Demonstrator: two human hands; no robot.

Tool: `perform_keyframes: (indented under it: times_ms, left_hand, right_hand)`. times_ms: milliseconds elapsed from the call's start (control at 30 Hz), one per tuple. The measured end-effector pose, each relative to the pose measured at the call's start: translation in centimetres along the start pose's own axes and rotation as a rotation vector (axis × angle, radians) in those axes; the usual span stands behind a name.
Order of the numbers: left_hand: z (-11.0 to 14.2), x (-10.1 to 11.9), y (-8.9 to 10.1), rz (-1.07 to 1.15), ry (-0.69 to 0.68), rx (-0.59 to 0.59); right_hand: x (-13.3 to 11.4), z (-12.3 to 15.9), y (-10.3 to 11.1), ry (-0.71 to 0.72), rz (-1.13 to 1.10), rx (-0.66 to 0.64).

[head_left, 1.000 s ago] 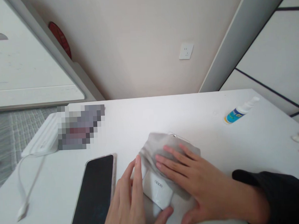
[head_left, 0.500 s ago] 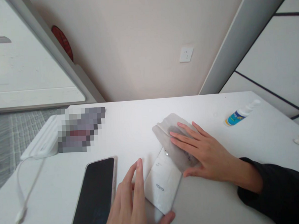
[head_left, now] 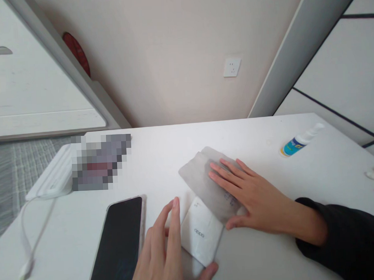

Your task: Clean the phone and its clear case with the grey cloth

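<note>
My right hand (head_left: 248, 193) lies flat with spread fingers on a soft grey cloth (head_left: 196, 176), pressing it to the white tabletop (head_left: 224, 134). The cloth overlaps the upper end of a white packet printed "oppo" (head_left: 200, 234). My left hand (head_left: 157, 250) is at the packet's lower left, with its fingers beside the edge and its thumb at the bottom corner. The packet's upper end is hidden under the cloth. A black-screened smartphone in a pale case (head_left: 120, 242) lies just left of my left hand.
A small spray bottle with a blue label (head_left: 297, 145) stands at the table's far right. A pixelated patch (head_left: 101, 162) hides an item at the back left, beside a white cable (head_left: 29, 256). The table ends at the wall and drops to a rug at left.
My right hand and the cloth have slid up the table, away from me, uncovering more of the packet. My left hand has barely moved.
</note>
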State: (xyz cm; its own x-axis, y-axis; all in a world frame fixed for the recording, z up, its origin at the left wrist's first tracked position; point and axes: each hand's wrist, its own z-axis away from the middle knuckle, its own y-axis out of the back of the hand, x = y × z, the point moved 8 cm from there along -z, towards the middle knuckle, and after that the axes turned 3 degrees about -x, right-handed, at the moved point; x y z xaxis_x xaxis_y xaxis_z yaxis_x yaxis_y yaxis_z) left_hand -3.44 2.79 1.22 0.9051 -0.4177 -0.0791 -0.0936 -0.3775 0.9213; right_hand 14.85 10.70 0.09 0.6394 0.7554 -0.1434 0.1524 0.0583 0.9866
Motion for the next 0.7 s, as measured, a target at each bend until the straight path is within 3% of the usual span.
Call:
perform_keyframes:
  times_ms: [67, 200, 267, 333, 400, 567, 700]
  left_hand:
    - [0.1, -0.1, 0.1, 0.006, -0.005, 0.0]
    - [0.0, -0.4, 0.2, 0.011, -0.008, 0.01]
    - [0.0, -0.4, 0.1, 0.02, 0.001, 0.005]
    - [0.0, -0.5, 0.0, 0.032, 0.021, 0.002]
    - [0.2, -0.5, 0.1, 0.037, 0.035, 0.003]
    - [0.3, 0.1, 0.1, 0.03, -0.015, -0.029]
    - [-0.1, 0.1, 0.6, 0.032, 0.011, 0.012]
  right_hand:
    - [-1.5, 0.2, 0.1, 0.061, -0.014, -0.017]
    - [-4.7, 0.6, -0.1, 0.329, -0.143, -0.115]
    - [-3.7, 0.2, 0.0, 0.281, -0.166, -0.098]
    - [-2.0, -0.1, 0.3, 0.136, -0.147, -0.038]
    - [-2.0, 0.0, 0.4, 0.093, -0.136, -0.017]
    - [-6.3, 1.0, 0.0, 0.386, -0.102, -0.126]
    - [-2.8, 0.1, 0.4, 0.112, -0.143, -0.033]
